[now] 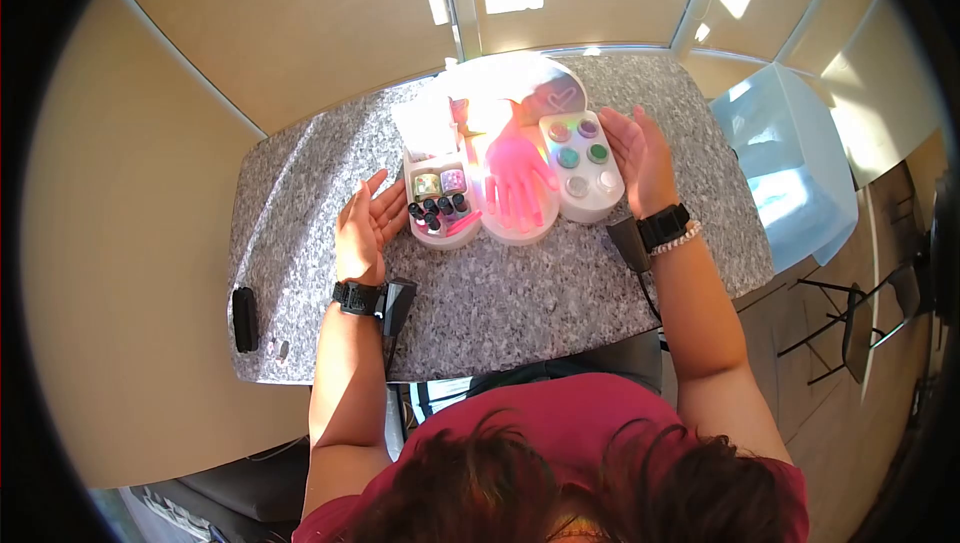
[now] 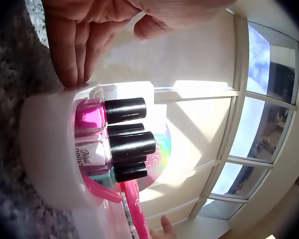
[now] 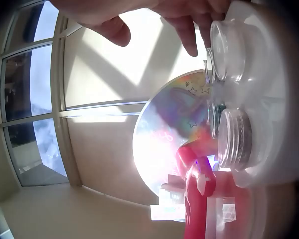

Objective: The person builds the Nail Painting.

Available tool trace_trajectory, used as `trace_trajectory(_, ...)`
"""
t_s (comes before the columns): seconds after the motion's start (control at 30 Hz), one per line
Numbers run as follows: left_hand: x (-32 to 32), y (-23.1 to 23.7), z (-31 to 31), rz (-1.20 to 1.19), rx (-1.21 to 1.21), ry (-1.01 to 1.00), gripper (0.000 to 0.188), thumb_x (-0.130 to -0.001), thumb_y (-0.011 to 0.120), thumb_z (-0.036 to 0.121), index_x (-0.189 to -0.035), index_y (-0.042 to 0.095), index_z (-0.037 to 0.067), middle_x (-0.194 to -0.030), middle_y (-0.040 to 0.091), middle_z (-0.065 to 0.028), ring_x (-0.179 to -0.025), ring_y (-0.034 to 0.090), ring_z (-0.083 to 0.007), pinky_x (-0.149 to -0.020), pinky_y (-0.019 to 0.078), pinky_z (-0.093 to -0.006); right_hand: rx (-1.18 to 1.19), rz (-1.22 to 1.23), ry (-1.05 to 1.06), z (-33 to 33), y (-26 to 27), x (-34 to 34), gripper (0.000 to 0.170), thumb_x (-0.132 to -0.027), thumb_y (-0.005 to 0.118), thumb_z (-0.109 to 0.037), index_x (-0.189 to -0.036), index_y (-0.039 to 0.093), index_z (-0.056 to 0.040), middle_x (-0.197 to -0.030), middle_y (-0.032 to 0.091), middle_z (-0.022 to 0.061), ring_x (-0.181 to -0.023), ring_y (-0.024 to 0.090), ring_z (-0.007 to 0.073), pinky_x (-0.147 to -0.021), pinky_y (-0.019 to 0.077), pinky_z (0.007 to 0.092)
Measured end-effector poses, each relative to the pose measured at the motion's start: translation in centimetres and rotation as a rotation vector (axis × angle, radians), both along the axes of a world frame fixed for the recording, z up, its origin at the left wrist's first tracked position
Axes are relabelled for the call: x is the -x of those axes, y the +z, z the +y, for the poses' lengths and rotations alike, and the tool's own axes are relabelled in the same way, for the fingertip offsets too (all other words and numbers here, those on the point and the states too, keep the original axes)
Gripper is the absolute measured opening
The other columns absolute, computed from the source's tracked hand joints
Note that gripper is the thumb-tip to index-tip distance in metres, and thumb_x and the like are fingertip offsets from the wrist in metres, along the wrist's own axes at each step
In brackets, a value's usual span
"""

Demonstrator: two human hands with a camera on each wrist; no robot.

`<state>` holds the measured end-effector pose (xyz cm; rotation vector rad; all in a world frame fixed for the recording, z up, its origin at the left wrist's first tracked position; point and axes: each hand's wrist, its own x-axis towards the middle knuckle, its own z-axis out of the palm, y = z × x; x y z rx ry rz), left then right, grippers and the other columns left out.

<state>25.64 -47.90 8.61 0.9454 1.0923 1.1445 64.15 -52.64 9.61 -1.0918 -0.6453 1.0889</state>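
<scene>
A white nail set stands on the table, with a pink model hand point(image 1: 515, 173) lying palm down in its middle. The person's left hand point(image 1: 368, 228) is at the left compartment point(image 1: 450, 241), fingers extended against or close beside its outer wall. Nail polish bottles with black caps point(image 2: 132, 144) and pink tools point(image 2: 135, 206) fill that compartment. On the other side, the right hand point(image 1: 642, 158) rests along the right-hand holder point(image 1: 592, 211), which carries several small round jars point(image 3: 234, 139). Its fingers point(image 3: 182, 32) are relaxed at the holder's edge. Neither hand grips anything.
Behind the model hand rises a round iridescent panel point(image 3: 159, 129). A black case point(image 1: 244, 320) lies at the table's left edge beside a small object. Right of the table are a light-blue translucent bin point(image 1: 790, 163) and a dark folding chair point(image 1: 860, 328).
</scene>
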Motion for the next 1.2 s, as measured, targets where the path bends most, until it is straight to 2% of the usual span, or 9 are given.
trace_trajectory(0.2, 1.0, -0.4, 0.6, -0.074, 0.028, 0.003, 0.064, -0.12, 0.042, 0.05, -0.16, 0.054, 0.001, -0.149, 0.069, -0.0248, -0.133, 0.07, -0.0312, -0.112, 0.0554, -0.0441, -0.056, 0.165, -0.089, 2.0, -2.7, -1.9, 0.073, -0.111, 0.051, -0.059, -0.149, 0.062, 0.0023, -0.149, 0.066, 0.0191, -0.131, 0.064, 0.0275, -0.12, 0.0461, 0.042)
trace_trajectory(0.27, 2.7, -0.4, 1.4, 0.04, -0.063, 0.202, 0.057, -0.119, 0.046, 0.05, -0.145, 0.066, 0.003, -0.13, 0.079, -0.0167, -0.106, 0.077, -0.0213, -0.092, 0.0625, -0.036, -0.044, 0.163, -0.157, 1.5, -2.3, -2.7, 0.065, -0.112, 0.052, -0.057, -0.141, 0.066, -0.0005, -0.137, 0.07, 0.0151, -0.118, 0.066, 0.0243, -0.109, 0.051, 0.0402)
trace_trajectory(0.33, 3.7, -0.7, 2.2, 0.06, -0.146, 0.397, 0.047, -0.118, 0.052, 0.048, -0.104, 0.073, 0.008, -0.081, 0.072, -0.003, -0.058, 0.056, -0.0081, -0.052, 0.0447, -0.0248, -0.029, 0.161, -0.233, 0.9, -2.8, -4.4, 0.058, -0.113, 0.052, -0.054, -0.134, 0.07, -0.0033, -0.124, 0.073, 0.0112, -0.105, 0.068, 0.021, -0.099, 0.056, 0.0383)
trace_trajectory(0.4, 4.4, -0.9, 2.2, -0.004, -0.195, 0.363, 0.043, -0.117, 0.058, 0.046, -0.092, 0.066, 0.012, -0.07, 0.058, 0.0024, -0.051, 0.041, -0.0054, -0.045, 0.0322, -0.0247, -0.098, 0.063, -0.258, 0.7, -4.3, -6.3, 0.047, -0.113, 0.055, -0.05, -0.117, 0.074, -0.0073, -0.095, 0.069, 0.0013, -0.081, 0.063, 0.0141, -0.073, 0.0534, 0.0316)
trace_trajectory(0.43, 4.4, -1.0, 2.3, -0.006, -0.196, 0.363, 0.043, -0.117, 0.058, 0.046, -0.092, 0.066, 0.012, -0.07, 0.058, 0.0024, -0.051, 0.041, -0.0054, -0.045, 0.0322, -0.0247, -0.087, 0.073, -0.34, 0.2, -2.5, -4.7, 0.04, -0.114, 0.056, -0.046, -0.097, 0.07, -0.012, -0.076, 0.057, -0.0052, -0.064, 0.052, 0.0097, -0.059, 0.0423, 0.0278)
trace_trajectory(0.53, 3.8, -1.0, 2.1, -0.028, -0.173, 0.33, 0.043, -0.116, 0.06, 0.045, -0.087, 0.061, 0.014, -0.065, 0.048, 0.0055, -0.049, 0.033, -0.0038, -0.044, 0.0244, -0.0255, -0.167, 0.118, -0.248, -0.2, -3.0, -5.3, 0.04, -0.114, 0.056, -0.045, -0.087, 0.061, -0.0152, -0.071, 0.049, -0.0059, -0.06, 0.046, 0.0089, -0.054, 0.0369, 0.028)
trace_trajectory(0.93, 2.4, -0.7, 1.8, 0.145, -0.255, 0.421, 0.041, -0.114, 0.066, 0.043, -0.084, 0.062, 0.015, -0.061, 0.041, 0.0089, -0.05, 0.029, -0.0023, -0.048, 0.0209, -0.0252, -0.131, 0.172, -0.246, -0.6, -2.2, -4.1, 0.039, -0.114, 0.058, -0.038, -0.081, 0.053, -0.0166, -0.067, 0.039, -0.0056, -0.056, 0.036, 0.0096, -0.052, 0.0308, 0.03)
trace_trajectory(1.13, 6.4, 2.1, -1.7, 0.111, -0.413, 0.478, 0.022, -0.106, 0.08, 0.028, -0.105, 0.072, 0.008, -0.08, 0.064, 0.0033, -0.068, 0.052, -0.0045, -0.063, 0.0414, -0.0229, -0.122, 0.213, -0.247, -0.1, -2.9, -5.1, 0.038, -0.114, 0.057, -0.036, -0.082, 0.053, -0.0155, -0.068, 0.038, -0.0051, -0.057, 0.036, 0.0101, -0.052, 0.0311, 0.0299)
trace_trajectory(1.2, 9.1, 3.9, -3.8, 0.867, -0.699, 0.682, 0.029, -0.1, 0.086, 0.028, -0.116, 0.073, 0.007, -0.094, 0.072, -0.0007, -0.081, 0.062, -0.0128, -0.075, 0.0527, -0.031, -0.12, 0.21, -0.227, -0.2, -2.8, -5.1, 0.038, -0.114, 0.057, -0.036, -0.082, 0.053, -0.0152, -0.069, 0.038, -0.005, -0.057, 0.037, 0.0101, -0.052, 0.0312, 0.0298)
